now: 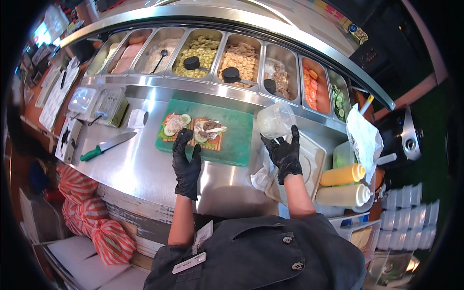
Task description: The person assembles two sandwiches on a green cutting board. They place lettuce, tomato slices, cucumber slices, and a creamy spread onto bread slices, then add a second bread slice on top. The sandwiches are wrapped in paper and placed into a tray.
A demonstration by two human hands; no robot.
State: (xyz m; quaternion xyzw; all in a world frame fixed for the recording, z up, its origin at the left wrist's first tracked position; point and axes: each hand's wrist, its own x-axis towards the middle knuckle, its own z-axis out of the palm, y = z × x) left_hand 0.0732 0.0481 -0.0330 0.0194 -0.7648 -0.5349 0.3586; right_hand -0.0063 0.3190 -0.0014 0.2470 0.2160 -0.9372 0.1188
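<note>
My right hand (285, 155), in a black glove, holds a translucent plastic tub (274, 119) tilted at the right edge of a green cutting board (237, 134). What the tub contains is hard to make out. My left hand (186, 161), also gloved, is empty with thumb and fingers apart beside the food on the board. Two open-faced slices lie there. The left slice (174, 125) bears lettuce, tomato, cucumber and a pale creamy mound. On the right slice (208, 132) are lettuce, tomato, cucumber and a brown-and-white topping. Whether my left fingertips touch the bread, I cannot tell.
Behind the board runs a row of steel food pans (237, 59), several with scoops. A green-handled knife (108, 145) lies left, near lidded tubs (108, 108). At right are a pale tray (313, 163), squeeze bottles (342, 174) and stacked clear containers (407, 217).
</note>
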